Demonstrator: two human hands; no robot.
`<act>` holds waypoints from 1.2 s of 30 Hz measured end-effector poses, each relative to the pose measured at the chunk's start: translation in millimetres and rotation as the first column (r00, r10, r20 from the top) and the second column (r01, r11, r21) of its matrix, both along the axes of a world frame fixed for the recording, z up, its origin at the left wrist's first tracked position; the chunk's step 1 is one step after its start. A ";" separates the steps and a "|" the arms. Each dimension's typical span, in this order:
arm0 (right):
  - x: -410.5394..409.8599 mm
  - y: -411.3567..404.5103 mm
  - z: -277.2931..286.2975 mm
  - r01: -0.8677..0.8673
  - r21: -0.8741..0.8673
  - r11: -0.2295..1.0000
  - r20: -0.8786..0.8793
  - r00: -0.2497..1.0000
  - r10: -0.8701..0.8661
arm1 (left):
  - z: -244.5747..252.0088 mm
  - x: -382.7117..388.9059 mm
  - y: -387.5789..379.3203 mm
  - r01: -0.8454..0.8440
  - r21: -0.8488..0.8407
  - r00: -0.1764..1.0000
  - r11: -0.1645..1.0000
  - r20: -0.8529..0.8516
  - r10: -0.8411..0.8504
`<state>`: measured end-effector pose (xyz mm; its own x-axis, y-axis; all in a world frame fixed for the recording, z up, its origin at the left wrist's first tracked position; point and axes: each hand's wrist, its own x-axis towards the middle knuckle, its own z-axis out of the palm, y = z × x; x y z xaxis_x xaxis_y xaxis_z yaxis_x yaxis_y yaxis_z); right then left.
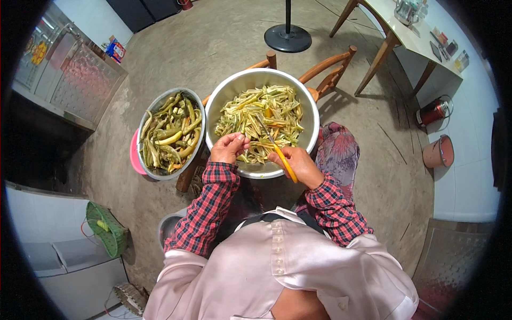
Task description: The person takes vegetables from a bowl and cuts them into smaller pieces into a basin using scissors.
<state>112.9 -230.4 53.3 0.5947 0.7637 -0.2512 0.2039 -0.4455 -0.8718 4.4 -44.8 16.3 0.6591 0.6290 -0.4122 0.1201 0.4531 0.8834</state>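
Observation:
A large round metal basin (311, 120) stands in front of me, with a pile of cut, pale green and yellowish pepper strips (276, 108) in it. Over its near left part is my left hand (231, 148), thumb and fingertips pinched together; a small greenish piece seems to show at the fingertips. My right hand (298, 163) grips a tool with a yellow-orange handle (286, 163) and a narrow metal blade, likely a knife or scissors, its tip towards the strips. To the left, a smaller metal basin (202, 132) holds whole, limp green peppers (170, 138).
A pink container (137, 154) shows beneath the smaller basin. Wooden chairs (330, 80) stand behind the large one, a black round stand base (287, 39) farther off. A table (424, 44) is at upper right, a red thermos flask (433, 113) and bucket (438, 152) at right, a green basket (114, 236) at lower left.

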 end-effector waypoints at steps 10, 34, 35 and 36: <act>-15.0 -4.3 -6.2 -0.105 0.100 0.989 0.157 0.984 0.088 | -6.7 3.6 5.9 -0.025 -0.004 0.999 1.000 0.030 0.025; -17.1 -2.7 -7.7 -0.010 0.113 0.994 0.498 0.866 -0.048 | -12.4 5.3 14.9 0.028 -0.105 0.998 0.994 -0.054 -0.034; -16.9 -1.7 -6.7 -0.008 0.178 0.984 0.464 0.882 -0.077 | -13.0 3.9 16.9 0.044 -0.072 0.998 0.996 -0.052 -0.048; -15.7 -0.9 -10.7 -0.012 0.178 0.984 0.464 0.883 -0.073 | -12.7 2.1 17.2 0.040 -0.072 0.998 0.997 -0.052 -0.043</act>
